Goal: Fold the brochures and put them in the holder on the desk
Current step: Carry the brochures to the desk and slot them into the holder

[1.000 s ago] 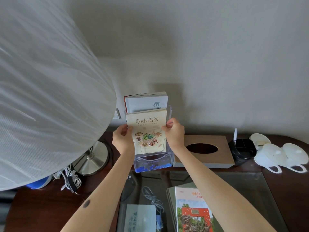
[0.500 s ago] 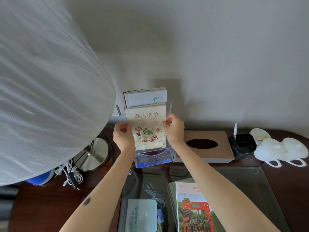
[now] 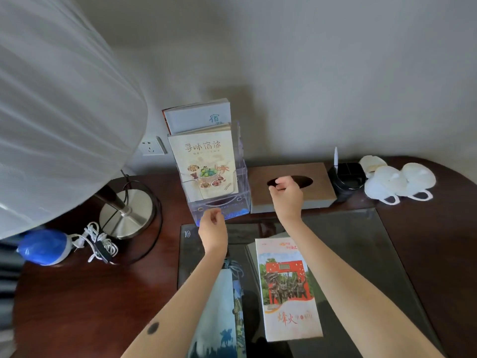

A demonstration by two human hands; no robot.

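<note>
left hand (image 3: 213,231) empty, loosely curled | right hand (image 3: 287,195) same | brochure (image 3: 206,161) stands in holder (image 3: 240,200) | risk: a wrist brushing the light holder could tip it, spilling brochures

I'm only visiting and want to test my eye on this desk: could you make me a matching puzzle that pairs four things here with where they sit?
Things:
1. food brochure
2. red-arch brochure
3. tissue box
4. white cups

Places:
A. flat on the glass pad
B. far right of the desk
C. upright in the clear holder
D. just right of the holder

Pairs: 1-C, 2-A, 3-D, 4-B
</note>
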